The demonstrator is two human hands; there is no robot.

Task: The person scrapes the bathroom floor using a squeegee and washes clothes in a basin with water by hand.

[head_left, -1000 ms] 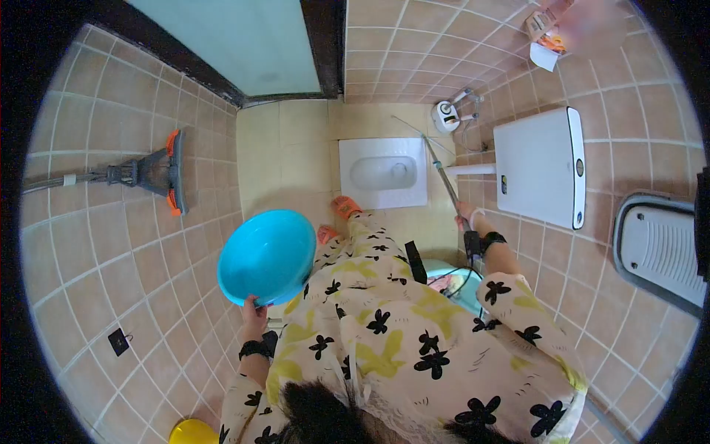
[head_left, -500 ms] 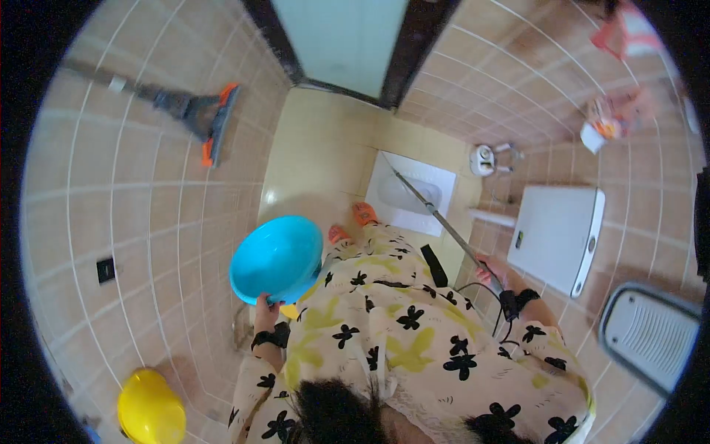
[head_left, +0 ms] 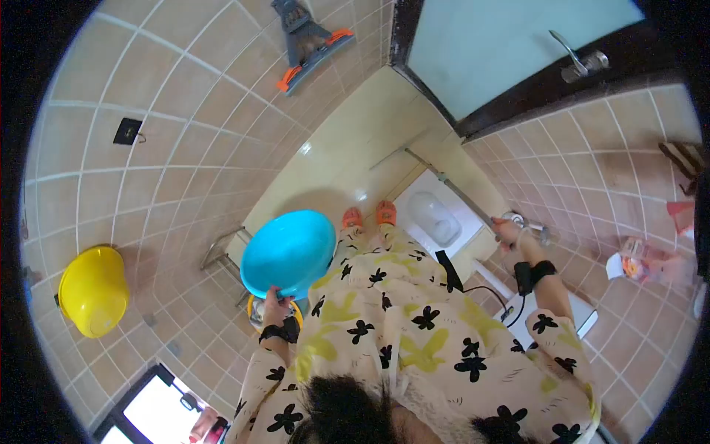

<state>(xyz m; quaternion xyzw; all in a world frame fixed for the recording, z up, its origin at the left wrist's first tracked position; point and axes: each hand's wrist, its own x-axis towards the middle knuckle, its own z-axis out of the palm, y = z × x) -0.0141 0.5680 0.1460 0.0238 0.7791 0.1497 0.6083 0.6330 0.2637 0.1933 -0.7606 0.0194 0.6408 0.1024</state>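
My left hand point(head_left: 276, 306) grips the near rim of a big blue basin point(head_left: 288, 251), which is tilted so that its inside faces up. No contents show in the basin. On the right, my right hand point(head_left: 507, 232) is closed round the upper end of a long thin pole point(head_left: 460, 194). The pole slants down past the white squat toilet point(head_left: 436, 219) to the floor point(head_left: 336, 159). A thin bar seems to lie across its far end, too faint to make out fully.
A yellow tub point(head_left: 95, 291) hangs on the left wall. Below the basin stands another yellow-rimmed container point(head_left: 255, 312), partly hidden. An orange-and-grey squeegee point(head_left: 314, 59) is at the upper left wall. A door with a metal handle point(head_left: 580, 65) stands top right. My orange slippers point(head_left: 385, 212) are near the toilet.
The view has turned, bringing the door handle and a window into sight. My right hand has moved forward with the pole, whose far end has swung past the toilet. The basin stays in my left hand.
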